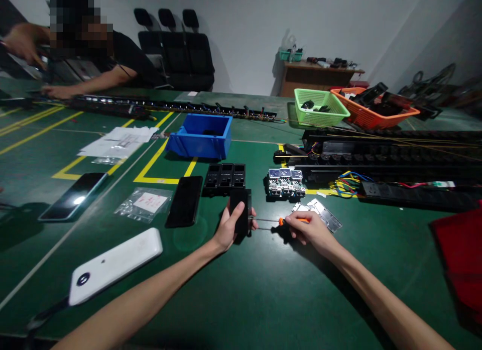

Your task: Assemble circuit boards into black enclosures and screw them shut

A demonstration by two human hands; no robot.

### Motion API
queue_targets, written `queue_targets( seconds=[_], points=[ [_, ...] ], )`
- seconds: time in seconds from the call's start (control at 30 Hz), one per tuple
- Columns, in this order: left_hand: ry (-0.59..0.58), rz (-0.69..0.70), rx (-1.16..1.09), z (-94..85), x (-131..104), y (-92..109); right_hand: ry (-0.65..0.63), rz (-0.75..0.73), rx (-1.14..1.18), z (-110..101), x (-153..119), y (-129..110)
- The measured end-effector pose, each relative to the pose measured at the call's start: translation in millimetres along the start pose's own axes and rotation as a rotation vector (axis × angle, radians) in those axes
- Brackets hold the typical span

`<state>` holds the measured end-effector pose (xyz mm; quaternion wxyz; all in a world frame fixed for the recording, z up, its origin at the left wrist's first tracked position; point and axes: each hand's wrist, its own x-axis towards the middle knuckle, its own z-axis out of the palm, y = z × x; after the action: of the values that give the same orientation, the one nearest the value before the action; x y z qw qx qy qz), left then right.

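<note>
Here's the left hand point(226, 229) above the green tabletop point(263, 295), fingers wrapped around a black box point(241, 231), thumb pressed across its face, fingertips poking out along the right side! Opposite, the right hand point(309, 229) pinches the orange handle of a screwdriver point(281, 221), its thin shaft running level toward the box. The tip is at the box's side, close to the left fingertips; whether it sits in a screw, I can't tell.

Just beyond the left fingers, three black cases point(225, 178) line up in a row. Past the right fingers sits a cluster of circuit boards point(286, 183), and metal plates point(327, 213) lie right behind that hand, partly covered by it.

Out left of the left fingers: a dark phone point(184, 202), then a clear bag point(130, 207), then another phone point(73, 197). Farther beyond them, a blue bin point(199, 146)! Well past the right fingers, a green basket point(322, 119) beside an orange basket point(369, 117). And far off to the left, a co-worker's hand point(64, 92) rests by a long dark strip point(113, 103).
</note>
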<state>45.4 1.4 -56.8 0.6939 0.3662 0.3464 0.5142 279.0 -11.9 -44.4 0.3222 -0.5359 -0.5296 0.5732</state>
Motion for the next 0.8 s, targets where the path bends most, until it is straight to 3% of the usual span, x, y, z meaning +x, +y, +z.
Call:
queue_targets(
  seconds=[0.4, 0.8],
  points=[
    [-0.034, 0.020, 0.013, -9.8, 3.0, -3.7, 0.014, -0.003, -0.093, 1.7, 9.5, -7.2],
    [-0.086, 0.005, 0.026, -11.9, 3.7, -5.3, 0.059, -0.084, -0.089, -0.8, 2.1, 13.2]
  ],
)
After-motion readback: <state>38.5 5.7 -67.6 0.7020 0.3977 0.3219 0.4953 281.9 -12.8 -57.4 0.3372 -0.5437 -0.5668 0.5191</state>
